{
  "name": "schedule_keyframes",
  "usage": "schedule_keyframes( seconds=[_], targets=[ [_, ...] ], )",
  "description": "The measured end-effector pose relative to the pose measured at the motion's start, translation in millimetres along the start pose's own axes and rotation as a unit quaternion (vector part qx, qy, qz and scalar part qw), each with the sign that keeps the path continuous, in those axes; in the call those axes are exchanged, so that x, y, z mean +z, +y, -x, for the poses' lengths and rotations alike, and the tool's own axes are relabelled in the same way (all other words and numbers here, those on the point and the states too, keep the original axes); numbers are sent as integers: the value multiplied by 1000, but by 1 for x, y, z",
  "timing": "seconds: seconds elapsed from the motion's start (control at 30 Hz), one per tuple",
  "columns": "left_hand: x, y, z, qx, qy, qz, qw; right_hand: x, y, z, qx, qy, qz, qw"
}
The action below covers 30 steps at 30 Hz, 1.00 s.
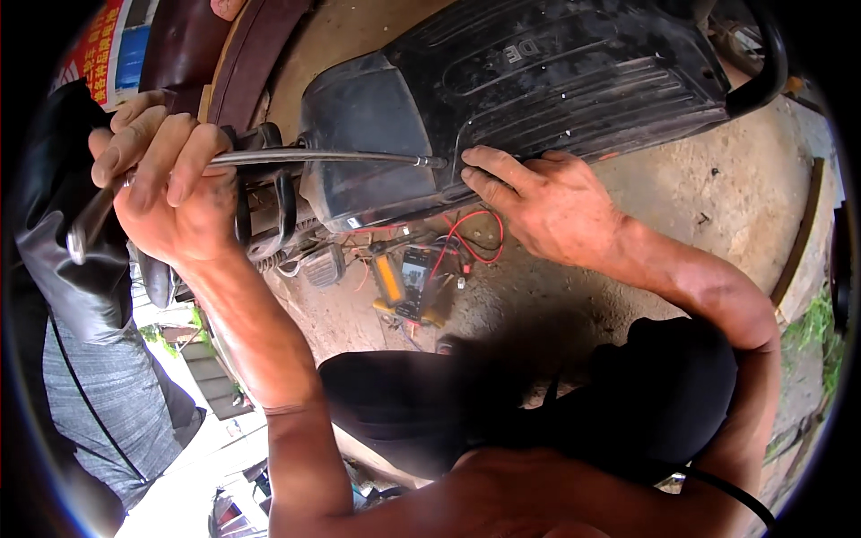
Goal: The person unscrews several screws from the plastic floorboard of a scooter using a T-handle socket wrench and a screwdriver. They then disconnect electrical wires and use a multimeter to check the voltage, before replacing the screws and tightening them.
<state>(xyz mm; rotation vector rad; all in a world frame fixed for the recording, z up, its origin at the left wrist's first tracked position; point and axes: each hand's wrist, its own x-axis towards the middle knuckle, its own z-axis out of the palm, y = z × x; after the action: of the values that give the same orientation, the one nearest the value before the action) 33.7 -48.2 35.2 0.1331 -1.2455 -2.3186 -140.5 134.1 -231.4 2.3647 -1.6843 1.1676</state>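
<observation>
My left hand (166,179) is wrapped round a long metal socket wrench (341,155) with a bent handle. Its shaft runs rightward over the black plastic footboard (574,94) of a scooter-like vehicle. The socket end lies close to the fingertips of my right hand (538,197), near the seam beside the smooth black panel (368,134). Two fingers of that hand stretch out and rest on the footboard's near edge, while the others curl beneath. No object shows in the right hand, though its thumb is hidden.
Below the footboard, a dark meter-like device (414,285), an orange-yellow tool (387,278) and red wires (466,242) lie on the concrete. A black pedal (323,267) projects near them. At left stands a person in grey shorts (99,394). A curved black bar (762,72) rises at the far right.
</observation>
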Motion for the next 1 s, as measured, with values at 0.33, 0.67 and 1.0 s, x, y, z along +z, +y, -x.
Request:
schedule_keyframes(
  seconds=[0.33, 0.67, 1.0],
  targets=[
    [26, 22, -52, -304, -120, -241, 914, -1, 1, 1, -3, 10, 16, 1000],
    [80, 17, -45, -268, 68, -729, 626, -2, 1, 1, 2, 2, 27, 1000],
    [96, 41, -45, -218, -5, -887, 407, -1, 0, 1, 1, -1, 25, 1000]
  ],
)
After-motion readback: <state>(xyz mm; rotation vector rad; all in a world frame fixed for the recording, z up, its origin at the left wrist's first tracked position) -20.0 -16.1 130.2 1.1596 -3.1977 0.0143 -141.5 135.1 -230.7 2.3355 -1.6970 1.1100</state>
